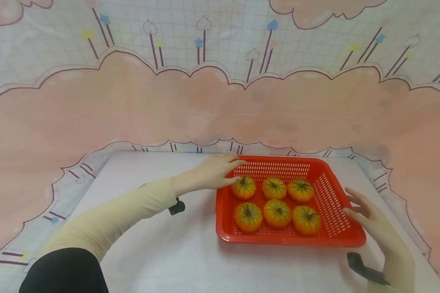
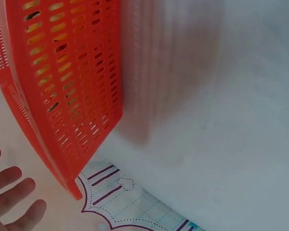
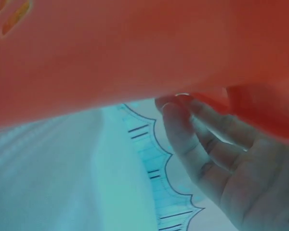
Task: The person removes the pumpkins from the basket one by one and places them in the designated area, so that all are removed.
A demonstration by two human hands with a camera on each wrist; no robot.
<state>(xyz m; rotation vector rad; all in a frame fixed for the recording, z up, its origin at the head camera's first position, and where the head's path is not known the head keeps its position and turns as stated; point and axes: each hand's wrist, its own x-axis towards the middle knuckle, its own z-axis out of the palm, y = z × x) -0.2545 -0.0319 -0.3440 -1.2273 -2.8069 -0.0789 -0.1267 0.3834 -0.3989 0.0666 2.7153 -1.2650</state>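
Note:
A red plastic basket with slotted walls stands on the white table, holding several small orange-yellow pumpkins in two rows. My left hand is at its far left corner, with fingers spread and reaching just over the rim. In the left wrist view, those fingers look loosely bent and apart from the basket wall. At the right rim is my right hand, its thumb and fingers lightly bent. The right wrist view shows its fingers close against the red basket; firm contact cannot be told.
White cloth covers the table, which extends to the left and in front of the basket. Behind it hangs a patterned backdrop with pink clouds. A dark strap is on the right wrist, and a black piece sits under the left.

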